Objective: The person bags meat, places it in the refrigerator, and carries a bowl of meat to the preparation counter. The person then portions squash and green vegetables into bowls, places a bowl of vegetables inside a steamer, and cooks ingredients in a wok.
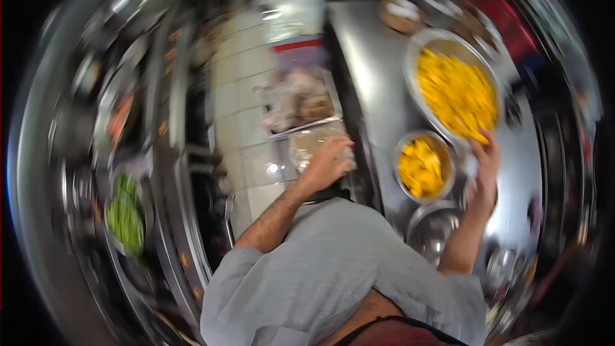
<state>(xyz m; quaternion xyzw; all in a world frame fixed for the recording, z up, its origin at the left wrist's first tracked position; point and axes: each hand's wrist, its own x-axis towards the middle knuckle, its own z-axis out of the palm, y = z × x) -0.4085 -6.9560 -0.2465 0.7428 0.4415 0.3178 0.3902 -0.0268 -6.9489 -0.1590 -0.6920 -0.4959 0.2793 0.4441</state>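
My right hand [485,170] is at the near rim of a large metal bowl [414,93] heaped with yellow strips [458,93]. Its fingertips are pinched on a yellow strip [475,139] at the rim. Beside that hand stands a smaller metal bowl [398,186] with chunkier yellow pieces [420,168]. My left hand [328,163] is off the table's left edge, fingers curled over something pale and shiny that blur keeps me from naming. Just beyond it is a clear, shiny covered container [307,143].
A metal tray [338,99] of pale, blurred food lies past my left hand, with a white bucket [301,9] further off. A steel bowl [432,230] sits near me on the steel table [365,57]. Left, across the tiled floor [237,115], a counter holds green vegetables [125,218].
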